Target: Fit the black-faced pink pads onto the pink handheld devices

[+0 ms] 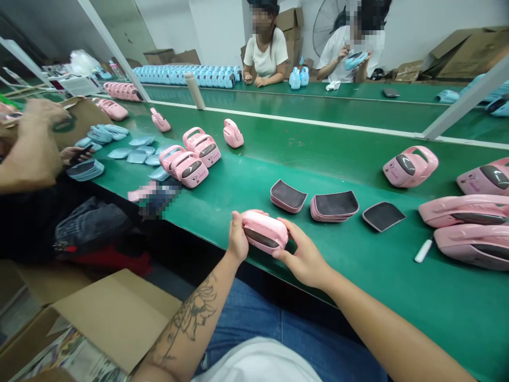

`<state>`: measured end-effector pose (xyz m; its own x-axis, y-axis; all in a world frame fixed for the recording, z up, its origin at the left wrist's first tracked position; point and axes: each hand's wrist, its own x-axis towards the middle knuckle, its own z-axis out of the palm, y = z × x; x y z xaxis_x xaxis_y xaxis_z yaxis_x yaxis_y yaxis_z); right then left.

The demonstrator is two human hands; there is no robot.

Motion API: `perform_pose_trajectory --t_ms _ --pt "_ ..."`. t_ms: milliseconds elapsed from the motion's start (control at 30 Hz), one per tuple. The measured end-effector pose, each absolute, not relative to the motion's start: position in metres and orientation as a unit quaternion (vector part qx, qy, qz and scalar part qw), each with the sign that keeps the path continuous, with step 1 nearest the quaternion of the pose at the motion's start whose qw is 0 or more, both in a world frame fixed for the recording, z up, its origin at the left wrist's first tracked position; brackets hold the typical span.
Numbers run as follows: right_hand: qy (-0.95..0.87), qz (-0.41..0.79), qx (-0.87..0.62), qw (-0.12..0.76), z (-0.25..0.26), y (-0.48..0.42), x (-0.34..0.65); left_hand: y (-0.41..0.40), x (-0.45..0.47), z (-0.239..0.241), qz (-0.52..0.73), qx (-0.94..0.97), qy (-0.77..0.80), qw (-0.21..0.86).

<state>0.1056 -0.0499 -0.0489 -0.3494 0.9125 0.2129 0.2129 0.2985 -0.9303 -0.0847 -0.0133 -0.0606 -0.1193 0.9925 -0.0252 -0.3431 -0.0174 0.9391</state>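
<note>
A pink plastic casing with a dark oval window is held between my two hands above the table's near edge. My left hand grips its left end, and my right hand closes on its right end with thumb and fingers. Just beyond lie a small stack of dark curved panels with pink edges, a second such stack and a single dark panel. The casing's underside is hidden.
Pink handled casings and a white stick lie at right. More pink casings and light-blue panels stand left, beside a co-worker's arm. An open carton is at lower left. Two people sit across the green table.
</note>
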Motion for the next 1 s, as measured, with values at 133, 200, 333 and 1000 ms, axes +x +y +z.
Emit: perform_pose_trajectory --t_ms 133,200,333,1000 --pt "-0.735 0.378 -0.413 0.383 -0.053 -0.056 0.106 -0.018 -0.078 -0.062 0.658 0.388 0.478 0.434" --pt "-0.744 0.365 -0.416 0.375 -0.054 -0.056 0.109 -0.02 -0.074 -0.062 0.665 0.403 0.485 0.399" --pt "-0.745 0.385 -0.417 0.35 -0.051 -0.05 0.116 -0.022 -0.067 -0.058 0.654 0.392 0.511 0.396" --pt "-0.406 0.065 -0.772 0.486 0.025 0.128 0.28 0.133 -0.05 -0.052 0.705 0.444 0.458 0.311"
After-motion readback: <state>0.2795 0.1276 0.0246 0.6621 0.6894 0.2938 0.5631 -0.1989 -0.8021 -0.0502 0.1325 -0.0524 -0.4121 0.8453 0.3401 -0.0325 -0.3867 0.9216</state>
